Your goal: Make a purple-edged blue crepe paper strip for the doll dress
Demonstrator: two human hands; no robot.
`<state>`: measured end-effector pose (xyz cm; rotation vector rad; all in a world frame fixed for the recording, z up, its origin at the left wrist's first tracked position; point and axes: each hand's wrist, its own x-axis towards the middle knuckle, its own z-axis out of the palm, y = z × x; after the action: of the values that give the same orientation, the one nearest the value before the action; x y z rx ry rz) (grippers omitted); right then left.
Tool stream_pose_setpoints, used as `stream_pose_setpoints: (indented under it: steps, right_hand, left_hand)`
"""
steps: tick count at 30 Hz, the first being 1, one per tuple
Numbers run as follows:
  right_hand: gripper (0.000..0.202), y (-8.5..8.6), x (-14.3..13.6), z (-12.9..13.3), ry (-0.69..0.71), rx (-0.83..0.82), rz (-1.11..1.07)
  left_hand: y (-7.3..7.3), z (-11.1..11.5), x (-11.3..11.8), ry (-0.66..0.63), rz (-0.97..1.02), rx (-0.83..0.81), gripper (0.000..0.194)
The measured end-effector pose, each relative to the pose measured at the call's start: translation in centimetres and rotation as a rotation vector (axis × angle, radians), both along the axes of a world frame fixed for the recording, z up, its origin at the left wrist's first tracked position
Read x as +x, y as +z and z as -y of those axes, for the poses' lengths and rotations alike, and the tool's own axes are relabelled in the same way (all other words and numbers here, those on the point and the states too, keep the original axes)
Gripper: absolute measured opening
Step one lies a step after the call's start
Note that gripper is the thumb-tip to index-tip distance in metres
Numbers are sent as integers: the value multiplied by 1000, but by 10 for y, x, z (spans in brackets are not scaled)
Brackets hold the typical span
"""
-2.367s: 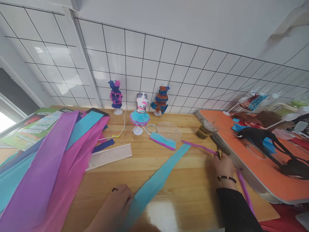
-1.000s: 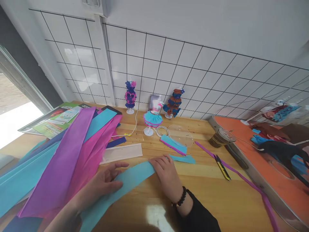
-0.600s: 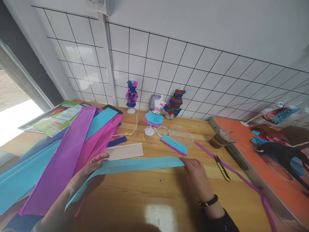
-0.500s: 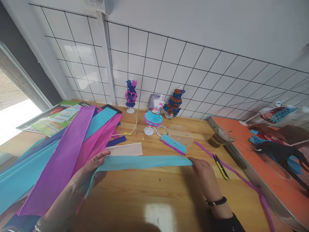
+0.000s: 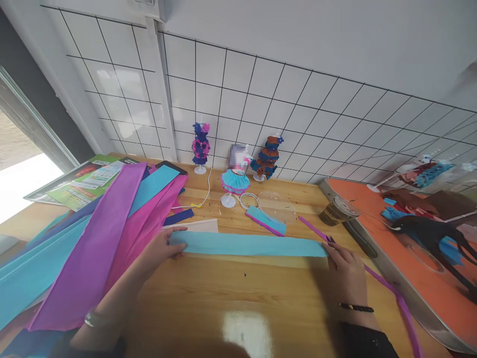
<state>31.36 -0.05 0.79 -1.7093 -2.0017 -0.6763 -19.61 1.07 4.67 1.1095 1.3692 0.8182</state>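
Note:
A light blue strip of fabric (image 5: 249, 244) stretches level between my two hands above the wooden table (image 5: 208, 298). My left hand (image 5: 166, 247) is closed on its left end, thumb in front and fingers behind. At the other end my right hand (image 5: 346, 266) pinches the strip's corner. Partly covered by that hand, the thread snips (image 5: 330, 240) show only their dark tips. Behind the strip lie a white strip (image 5: 199, 226) and a small folded blue and purple fabric piece (image 5: 265, 222).
Long purple fabric (image 5: 91, 248) is heaped with blue and pink lengths at the left. Three small dressed stands, one with a blue skirt (image 5: 235, 182), line the wall. A brown-wrapped cup (image 5: 337, 211) stands by the orange-topped machine table (image 5: 421, 278). A purple ribbon (image 5: 406, 313) trails down the right.
My right hand has moved right, drawing the blue strip out longer. My left hand has turned from flat under the strip to gripping its end.

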Motion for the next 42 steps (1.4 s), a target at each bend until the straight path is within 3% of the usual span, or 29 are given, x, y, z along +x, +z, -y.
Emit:
stream_pose_setpoints:
  steps: [5, 10, 15, 19, 20, 24, 26, 29, 32, 35, 42]
  right_hand:
    - [37, -22, 0, 5, 24, -191, 78]
    - [40, -30, 1, 10, -2, -259, 22]
    - [47, -26, -8, 14, -34, -186, -74]
    - [41, -13, -58, 22, 67, -151, -149]
    - [41, -10, -78, 24, 106, -179, -158]
    - [47, 2, -158, 33, 298, -369, -139]
    - [50, 3, -187, 34, 397, -444, -100]
    - [53, 1, -206, 34, 446, -500, -51]
    - [54, -3, -201, 33, 397, -526, -41]
    - [55, -8, -178, 33, 287, -539, -56]
    - [65, -22, -95, 31, -183, -539, -64]
  left_hand:
    - [-16, -3, 5, 136, -198, 58, 60]
    - [-29, -4, 3, 115, -401, 148, 55]
    - [-22, 0, 2, 80, -868, 336, 48]
    - [-12, 9, 22, 163, -1290, 626, 53]
    - [-13, 12, 31, 124, -1312, 718, 53]
    - [-28, 20, 69, -301, -1240, 1065, 52]
    - [-40, 24, 81, -446, -1214, 1116, 59]
    - [-52, 28, 85, -495, -1212, 1086, 65]
    - [-56, 29, 80, -491, -1212, 1048, 66]
    - [-55, 29, 77, -485, -1212, 1030, 67]
    - [-56, 29, 78, -452, -1207, 1077, 66]
